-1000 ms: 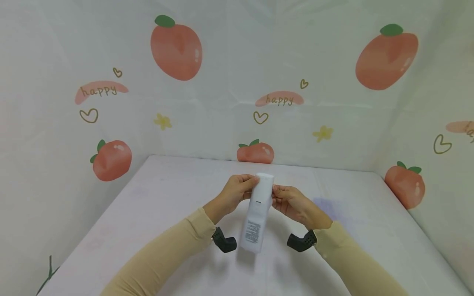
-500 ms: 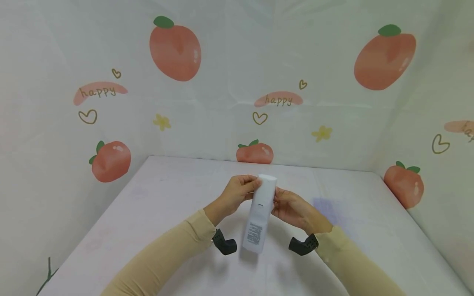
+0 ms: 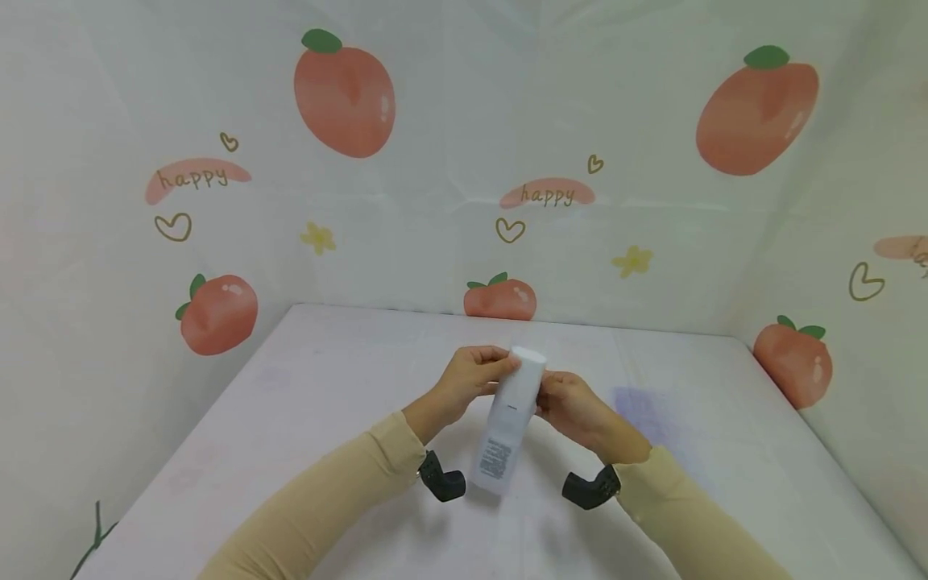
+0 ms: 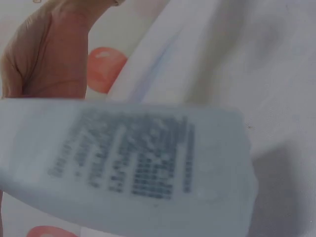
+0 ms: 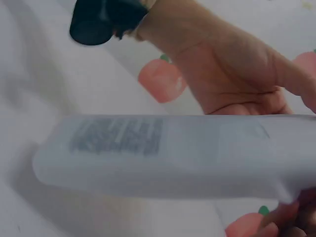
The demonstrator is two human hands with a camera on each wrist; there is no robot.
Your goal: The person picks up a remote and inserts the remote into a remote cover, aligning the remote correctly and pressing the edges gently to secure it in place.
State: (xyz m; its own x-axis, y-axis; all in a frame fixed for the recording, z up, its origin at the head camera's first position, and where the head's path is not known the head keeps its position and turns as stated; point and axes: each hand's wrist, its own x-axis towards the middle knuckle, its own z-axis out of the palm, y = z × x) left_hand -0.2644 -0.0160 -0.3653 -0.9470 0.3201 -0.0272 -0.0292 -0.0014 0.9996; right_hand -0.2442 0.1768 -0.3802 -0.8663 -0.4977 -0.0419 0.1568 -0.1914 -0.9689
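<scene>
A white bottle (image 3: 503,431) with a block of dark print on its lower body is held tilted over the table, top leaning to the right. My left hand (image 3: 467,379) pinches its upper end from the left, thumb on the front and fingers behind. My right hand (image 3: 580,411) grips the right side near the top, its curled fingertips partly hidden behind the bottle. In the right wrist view a small projection sticks out on the bottle's underside near my right fingers (image 5: 291,222). The left wrist view shows the printed face up close and my right palm (image 4: 54,54) beyond it.
The table (image 3: 326,379) has a pale cloth with a faint purple stain (image 3: 645,415) on the right. Behind it hangs a white curtain (image 3: 435,121) printed with peaches. A black wrist camera (image 3: 442,477) sits on each wrist.
The bottle's top has shifted a little to the right and down, so it tilts more. My left hand has followed it slightly rightward; my right fingers sit slightly lower and farther behind it.
</scene>
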